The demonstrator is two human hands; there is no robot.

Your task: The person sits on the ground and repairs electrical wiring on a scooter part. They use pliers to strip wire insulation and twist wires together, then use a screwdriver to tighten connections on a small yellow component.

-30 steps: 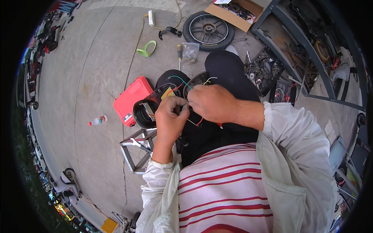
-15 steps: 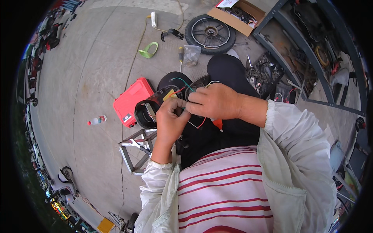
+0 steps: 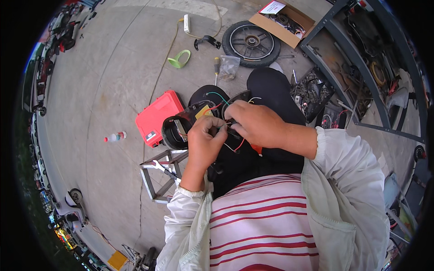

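Observation:
My left hand pinches a thin wire between thumb and finger, in front of the black device on my lap. My right hand is closed on the same wiring from the right, its fingertips near the left ones; the exact junction is small and partly hidden. Loose green, red and pale leads curve out around my fingers. The device has a black round open housing with a metal piece inside, and a yellow part behind my hands.
A red case, bottle and metal frame with wrench lie left. Ahead are a screwdriver, plastic bag, green ring, wheel and cardboard box. A steel rack with parts stands right.
The view has shifted slightly. My right hand's fingers have moved a little, with more of the wiring now showing between the two pinches.

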